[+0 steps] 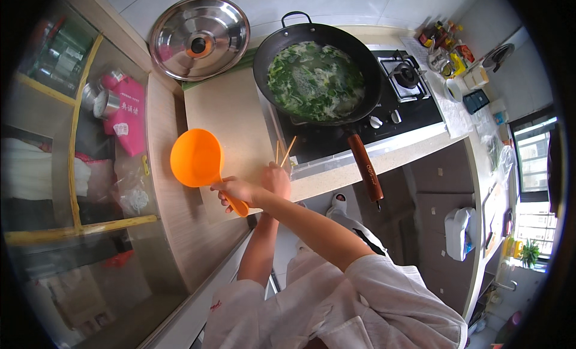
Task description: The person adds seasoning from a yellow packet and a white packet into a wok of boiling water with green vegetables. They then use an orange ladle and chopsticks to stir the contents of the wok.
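Note:
My forearms cross over the counter's front edge. My right hand (237, 192) reaches across to the left, closed round the handle of an orange plastic scoop (197, 158), whose round bowl hangs over the counter's left end. Partly behind that wrist, my left hand (276, 180) is closed on a pair of wooden chopsticks (287, 151), tips pointing up toward the stove. Beyond them, a black wok (367, 88) sits on the left burner, holding soup (316, 80) with chopped green leaves and pale shreds. The wok's brown wooden handle (365, 169) points toward me.
A steel lid (216, 34) leans against the back wall. The black gas stove (414, 116) has a bare right burner (406, 76). Bottles and jars (441, 37) crowd the far right corner. A glass-fronted cabinet (78, 163) stands at left. Beige counter (231, 109) extends beside the stove.

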Demonstrator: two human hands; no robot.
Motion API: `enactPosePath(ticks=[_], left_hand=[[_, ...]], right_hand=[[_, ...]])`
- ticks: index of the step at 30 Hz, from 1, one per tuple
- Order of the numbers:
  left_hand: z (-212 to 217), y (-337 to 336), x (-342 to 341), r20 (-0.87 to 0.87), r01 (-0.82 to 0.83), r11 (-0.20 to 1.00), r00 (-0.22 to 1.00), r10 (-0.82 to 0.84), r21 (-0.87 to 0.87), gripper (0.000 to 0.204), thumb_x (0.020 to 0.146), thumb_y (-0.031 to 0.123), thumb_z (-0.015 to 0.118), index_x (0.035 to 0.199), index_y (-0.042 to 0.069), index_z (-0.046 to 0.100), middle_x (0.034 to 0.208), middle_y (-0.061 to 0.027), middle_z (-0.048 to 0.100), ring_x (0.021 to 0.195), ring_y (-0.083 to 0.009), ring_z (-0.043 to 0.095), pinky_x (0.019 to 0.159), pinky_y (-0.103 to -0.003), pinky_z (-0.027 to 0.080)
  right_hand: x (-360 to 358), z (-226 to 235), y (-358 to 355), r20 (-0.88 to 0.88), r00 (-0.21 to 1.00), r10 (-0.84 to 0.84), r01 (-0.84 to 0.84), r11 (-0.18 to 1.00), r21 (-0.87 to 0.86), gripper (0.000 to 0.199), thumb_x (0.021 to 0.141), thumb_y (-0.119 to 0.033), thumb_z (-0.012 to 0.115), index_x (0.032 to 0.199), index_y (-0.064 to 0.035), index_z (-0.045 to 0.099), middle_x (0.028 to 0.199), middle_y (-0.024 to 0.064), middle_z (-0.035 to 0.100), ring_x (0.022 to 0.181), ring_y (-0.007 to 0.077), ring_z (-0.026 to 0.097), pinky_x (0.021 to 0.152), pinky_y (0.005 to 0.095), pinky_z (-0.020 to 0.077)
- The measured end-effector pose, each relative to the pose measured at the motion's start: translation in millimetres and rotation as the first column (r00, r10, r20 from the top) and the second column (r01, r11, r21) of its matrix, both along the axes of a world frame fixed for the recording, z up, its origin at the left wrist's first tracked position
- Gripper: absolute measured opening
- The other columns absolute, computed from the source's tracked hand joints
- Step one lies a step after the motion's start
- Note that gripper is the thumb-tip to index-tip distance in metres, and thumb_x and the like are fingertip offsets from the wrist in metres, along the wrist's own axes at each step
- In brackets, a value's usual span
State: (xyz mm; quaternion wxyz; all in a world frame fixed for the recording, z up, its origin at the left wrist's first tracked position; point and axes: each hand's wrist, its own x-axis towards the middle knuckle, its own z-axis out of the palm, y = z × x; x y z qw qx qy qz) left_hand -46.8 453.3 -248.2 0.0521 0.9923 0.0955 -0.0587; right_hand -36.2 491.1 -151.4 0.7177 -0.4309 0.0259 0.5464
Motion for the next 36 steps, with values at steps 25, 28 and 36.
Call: enactPosePath(ticks=[25,28,36], left_hand=[[249.1,-86.8,-42.3,0.054,0.156,-0.936,0.988,0.146,-0.317,0.023,0.103,0.019,0.039,0.124,0.014,0.048,0.106,0.0,0.059,0.104,-0.0163,0.058,0.099,-0.036,0.042],[250.1,-101.5,-29.6,0.082,0.228,-0.865,0.973,0.214,-0.448,0.023,0.104,0.024,0.038,0.122,0.017,0.049,0.104,-0.0006,0.062,0.11,-0.0211,0.06,0.1,-0.038,0.043],[140.4,-100.9,-14.1,0.213,0.298,-0.273,0.93,0.299,-0.915,0.038,0.103,0.034,0.033,0.128,0.006,0.037,0.132,-0.0195,0.049,0.128,-0.0293,0.044,0.107,-0.042,0.033]], right_hand=[[-81.2,145.0,-242.3,0.94,0.021,-0.339,0.459,0.839,0.293,0.055,0.07,-0.013,0.085,0.112,-0.0027,0.051,0.088,0.0131,0.067,0.079,0.0256,0.065,0.072,0.0355,0.0513],[-34.7,140.3,-246.1,0.791,-0.092,-0.605,0.488,0.665,0.566,0.041,0.072,-0.016,0.084,0.096,-0.0034,0.053,0.077,0.0112,0.063,0.06,0.0204,0.055,0.054,0.0321,0.0439],[83.3,169.9,-317.1,0.943,0.012,-0.334,0.764,0.612,0.207,0.034,0.093,-0.025,0.06,0.074,0.0031,0.065,0.065,0.0107,0.062,0.054,0.0158,0.057,0.052,0.0269,0.045]])
